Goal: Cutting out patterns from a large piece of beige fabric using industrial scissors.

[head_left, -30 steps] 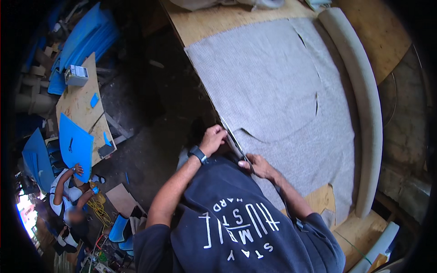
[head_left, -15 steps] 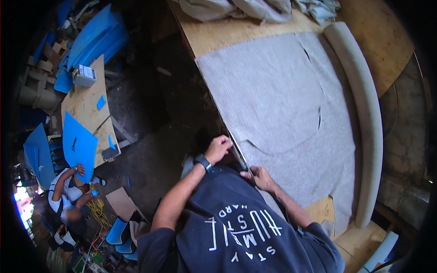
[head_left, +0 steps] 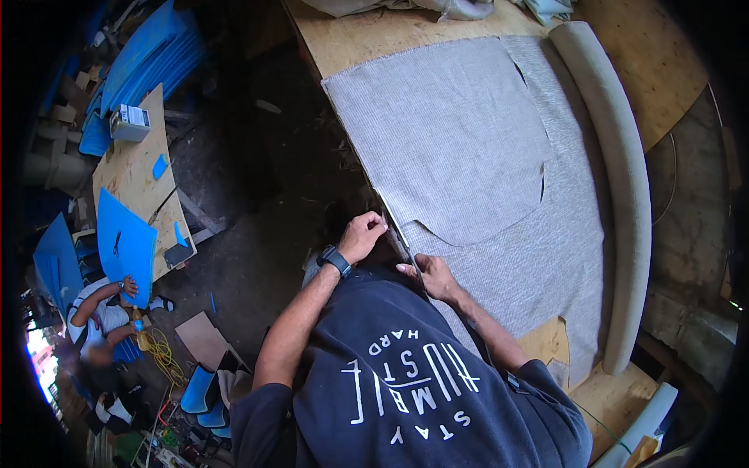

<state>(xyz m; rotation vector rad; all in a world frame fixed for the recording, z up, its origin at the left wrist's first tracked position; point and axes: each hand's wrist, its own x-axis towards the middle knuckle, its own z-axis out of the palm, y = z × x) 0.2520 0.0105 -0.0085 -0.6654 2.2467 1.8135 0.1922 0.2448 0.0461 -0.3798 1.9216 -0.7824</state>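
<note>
Grey ribbed fabric (head_left: pixel 437 132) lies over a plywood table (head_left: pixel 367 47), with curved slits outlining a large panel. By the table's left edge, my left hand (head_left: pixel 363 236), wearing a dark wristwatch (head_left: pixel 334 261), has its fingers pinched together; whatever sits between them is too small to make out. My right hand (head_left: pixel 433 277) rests at the fabric's near-left edge. Its thumb and fingers close around a narrow dark object (head_left: pixel 417 264), mostly hidden, whose kind I cannot tell. A curved slit begins just beyond this hand.
A thick fabric roll (head_left: pixel 616 195) runs along the table's right side. Bundled cloth (head_left: pixel 406 6) sits at the far end. Leftward, a person (head_left: pixel 97 312) holds a blue sheet (head_left: pixel 129 242) by a narrow plywood bench (head_left: pixel 136 168) bearing a box (head_left: pixel 130 122). Yellow cable (head_left: pixel 162 351) lies on the floor.
Both hands appear slightly higher and further left in the view, and the table and fabric have shifted with them. My left hand still pinches; my right remains closed at the edge.
</note>
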